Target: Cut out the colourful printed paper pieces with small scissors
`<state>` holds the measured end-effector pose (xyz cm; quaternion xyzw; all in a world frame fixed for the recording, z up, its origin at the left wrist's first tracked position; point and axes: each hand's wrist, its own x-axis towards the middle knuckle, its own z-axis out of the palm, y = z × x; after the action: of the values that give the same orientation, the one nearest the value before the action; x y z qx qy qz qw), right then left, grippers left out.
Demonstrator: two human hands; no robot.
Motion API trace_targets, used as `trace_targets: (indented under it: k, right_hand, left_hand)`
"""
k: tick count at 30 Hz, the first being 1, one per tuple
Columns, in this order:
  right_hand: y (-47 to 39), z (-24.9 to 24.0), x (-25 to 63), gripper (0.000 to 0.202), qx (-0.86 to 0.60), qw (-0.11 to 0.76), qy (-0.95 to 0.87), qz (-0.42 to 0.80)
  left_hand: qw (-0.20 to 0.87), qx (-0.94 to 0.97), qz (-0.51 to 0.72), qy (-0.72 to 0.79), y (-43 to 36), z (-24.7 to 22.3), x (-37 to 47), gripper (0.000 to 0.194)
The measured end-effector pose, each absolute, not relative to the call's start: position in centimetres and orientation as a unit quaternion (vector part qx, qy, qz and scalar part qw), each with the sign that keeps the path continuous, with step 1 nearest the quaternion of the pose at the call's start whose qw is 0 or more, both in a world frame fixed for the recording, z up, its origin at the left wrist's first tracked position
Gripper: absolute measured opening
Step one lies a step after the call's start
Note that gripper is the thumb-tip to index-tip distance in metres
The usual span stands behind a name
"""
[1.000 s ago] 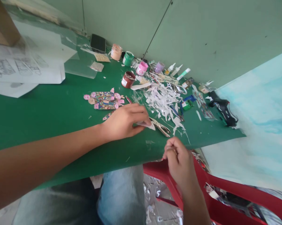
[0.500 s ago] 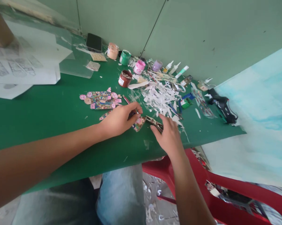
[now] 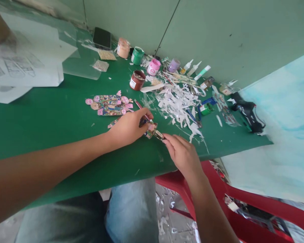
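My left hand (image 3: 128, 127) is closed on a small patterned cut-out (image 3: 151, 130) above the green table. A thin pinkish stick (image 3: 138, 104) pokes out behind its fingers; whether it is gripped too, I cannot tell. From the right, my right hand (image 3: 182, 152) pinches a small metal tool with a pale dotted face (image 3: 159, 135). The tool's tip meets the cut-out's right edge, and its rear is hidden by the fingers. Several similar colourful cut-outs with pink round ends (image 3: 111, 105) lie stacked just beyond my left hand.
White paper scraps (image 3: 178, 101) are heaped beyond my right hand. Paint jars, including a brown one (image 3: 137, 81), and glue bottles (image 3: 194, 68) line the wall. Printed sheets (image 3: 27, 64) lie left, a black strapped object (image 3: 250, 114) right. A red chair (image 3: 199, 168) stands by the table's front edge.
My right hand's fingers have closed more tightly around the metal tool, drawing nearer to me. The tool has turned, its pale dotted face now showing against the cut-out. My left hand stays nearly still.
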<state>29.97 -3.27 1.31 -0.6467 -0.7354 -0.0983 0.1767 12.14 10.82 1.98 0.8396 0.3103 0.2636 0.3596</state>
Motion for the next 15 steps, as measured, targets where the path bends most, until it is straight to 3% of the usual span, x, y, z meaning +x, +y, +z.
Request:
trace_targets:
  k: [8,15]
  right_hand:
    - [-4.2,1.6,29.7,0.031,-0.703,0.131,-0.695,-0.074]
    - [-4.9,1.8,29.8,0.028,-0.716,0.153,-0.680,-0.023]
  left_hand:
    - [0.365,0.872,0.281,0.166,11.5,1.8,11.8,0.022]
    - [0.166,0.962,0.186,0.108,11.0,1.9,11.7,0.016]
